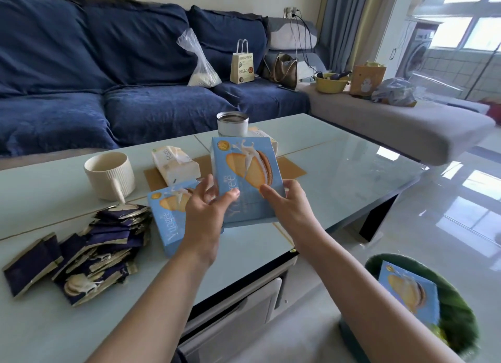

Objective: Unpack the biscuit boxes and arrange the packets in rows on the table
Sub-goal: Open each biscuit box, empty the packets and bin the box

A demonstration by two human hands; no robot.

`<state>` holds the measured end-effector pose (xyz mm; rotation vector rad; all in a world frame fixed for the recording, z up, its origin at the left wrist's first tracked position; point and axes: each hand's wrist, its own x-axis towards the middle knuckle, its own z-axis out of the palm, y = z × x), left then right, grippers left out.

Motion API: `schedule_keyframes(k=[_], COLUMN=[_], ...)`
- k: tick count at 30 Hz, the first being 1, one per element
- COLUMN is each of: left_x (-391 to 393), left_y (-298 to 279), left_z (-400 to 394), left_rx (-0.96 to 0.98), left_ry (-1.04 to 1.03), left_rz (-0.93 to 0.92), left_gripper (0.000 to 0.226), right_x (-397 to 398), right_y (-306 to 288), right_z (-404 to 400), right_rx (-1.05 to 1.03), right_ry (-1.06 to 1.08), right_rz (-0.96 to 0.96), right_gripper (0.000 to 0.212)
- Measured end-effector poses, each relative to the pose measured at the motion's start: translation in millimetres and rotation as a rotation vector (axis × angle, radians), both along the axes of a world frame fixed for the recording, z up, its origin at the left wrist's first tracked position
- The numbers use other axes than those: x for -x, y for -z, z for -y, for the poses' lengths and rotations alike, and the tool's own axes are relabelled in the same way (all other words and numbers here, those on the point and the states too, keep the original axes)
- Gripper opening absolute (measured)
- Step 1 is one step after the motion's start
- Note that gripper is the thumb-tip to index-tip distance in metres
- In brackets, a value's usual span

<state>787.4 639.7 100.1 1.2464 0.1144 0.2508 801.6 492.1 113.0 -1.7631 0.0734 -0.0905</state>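
I hold a light blue biscuit box (245, 170) tilted up above the glass table (339, 156). My left hand (206, 211) grips its lower left edge with the thumb on the front. My right hand (288, 205) grips the lower right corner, thumb on the printed biscuit. Partly under my left hand, a second blue box (166, 221) lies flat on the table. A loose heap of several dark blue biscuit packets (92, 249) lies at the table's near left. A third blue box (409, 292) stands in a green bin (458, 319) on the floor at lower right.
A white ribbed mug (108, 174), a tissue pack (176, 165), a metal-rimmed white tin (233, 124) and a flat cardboard sheet (291, 167) sit behind the boxes. A blue sofa (108, 72) with bags runs behind the table. The table's right edge drops to a shiny floor.
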Motion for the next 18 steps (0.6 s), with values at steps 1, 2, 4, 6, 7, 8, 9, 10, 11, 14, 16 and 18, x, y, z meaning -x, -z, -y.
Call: schedule_keyframes(k=[1, 2, 4, 6, 7, 8, 9, 10, 11, 14, 16, 18], left_x=[-0.4, -0.7, -2.1, -2.4, -1.5, -0.4, 1.2, 3.0, 4.8, 8.2, 10.2, 11.9], left_y=[0.6, 0.8, 2.9, 5.5, 6.4, 7.2, 7.6, 8.3, 8.7, 9.9, 10.2, 10.6], left_z=[3.9, 6.7, 9.5, 10.0, 9.8, 9.3, 8.8, 8.2, 7.7, 6.7, 7.7, 9.7], left_rx=[0.032, 0.03, 0.021, 0.012, 0.002, -0.014, -0.033, -0.048, -0.054, -0.046, -0.058, -0.073], left_ry=[0.044, 0.067, 0.116, 0.197, 0.238, 0.27, 0.29, 0.302, 0.31, 0.331, 0.335, 0.325], left_rz=[-0.009, -0.015, -0.019, -0.047, -0.069, -0.089, -0.101, -0.107, -0.105, -0.094, -0.1, -0.105], left_gripper=[0.047, 0.04, 0.034, 0.043, 0.052, 0.061, 0.067, 0.07, 0.072, 0.076, 0.083, 0.084], right_x=[2.4, 4.9, 9.7, 12.6, 14.8, 16.5, 18.1, 19.0, 19.7, 21.7, 23.5, 25.2], right_y=[3.4, 6.2, 9.0, 12.6, 13.3, 14.5, 15.8, 17.5, 18.6, 19.8, 19.1, 19.1], right_z=[5.4, 10.5, 19.1, 27.0, 30.4, 33.2, 35.8, 38.8, 41.6, 47.7, 48.8, 48.6], right_rx=[0.012, 0.018, 0.029, 0.018, 0.002, -0.012, -0.025, -0.037, -0.047, -0.051, -0.006, 0.024], right_ry=[0.01, 0.016, 0.009, -0.016, -0.027, -0.036, -0.041, -0.045, -0.054, -0.098, -0.121, -0.13], right_rz=[-0.003, -0.017, -0.051, -0.057, -0.052, -0.05, -0.054, -0.066, -0.082, -0.103, -0.079, -0.059], right_gripper=[0.035, 0.037, 0.04, 0.041, 0.042, 0.042, 0.044, 0.046, 0.049, 0.062, 0.056, 0.043])
